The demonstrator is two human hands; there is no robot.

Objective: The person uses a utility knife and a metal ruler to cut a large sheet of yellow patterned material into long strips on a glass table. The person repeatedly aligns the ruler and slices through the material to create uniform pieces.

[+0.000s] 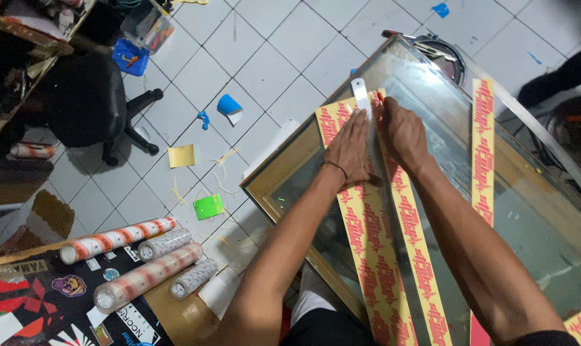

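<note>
Left hand: the left hand [350,148] lies flat, fingers spread, pressing the metal ruler [366,118] onto the yellow sticker strip [373,256] — clamped on nothing.
Right hand: the right hand [400,131] sits just at 3 o'clock of the ruler, fingers curled at its edge; whether they pinch a blade I cannot tell.
Strip: lies on the glass counter [533,230], running from 12 toward 6 o'clock under both hands.
Second strip: another yellow strip [482,147] lies at 3 o'clock, well apart.
Rolls: film rolls [143,256] rest at 8 o'clock on a table.
Floor: a green scrap [208,206] on white tiles at 9 o'clock.
</note>
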